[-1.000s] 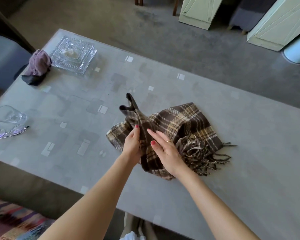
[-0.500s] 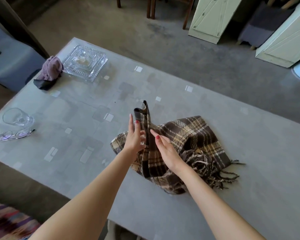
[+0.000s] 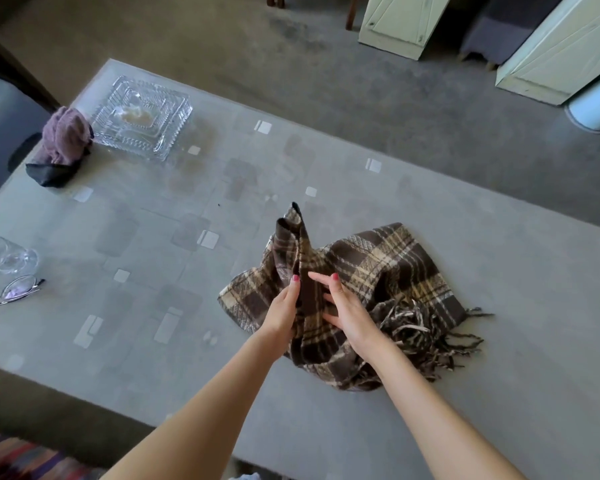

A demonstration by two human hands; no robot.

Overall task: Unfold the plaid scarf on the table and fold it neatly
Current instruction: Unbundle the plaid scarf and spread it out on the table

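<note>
A brown and cream plaid scarf [image 3: 388, 268] lies bunched on the grey table [image 3: 499, 341], its fringe spilling to the right. One fold of it stands raised in a peak between my hands. My left hand [image 3: 281, 313] grips the left side of that raised fold, thumb up against the cloth. My right hand [image 3: 347, 310] presses the fold from the right, fingers spread along the fabric. The lower part of the scarf sits under my wrists.
A cut-glass dish [image 3: 141, 116] and a purple and black cloth bundle [image 3: 61, 147] sit at the far left corner. A tipped glass [image 3: 6, 256] and eyeglasses [image 3: 11, 292] lie at the left edge. Cabinets [image 3: 400, 22] stand on the floor beyond.
Both hands have slid lower on the raised fold and closed in on it from either side. The scarf's peak still stands up. The camera has shifted a little.
</note>
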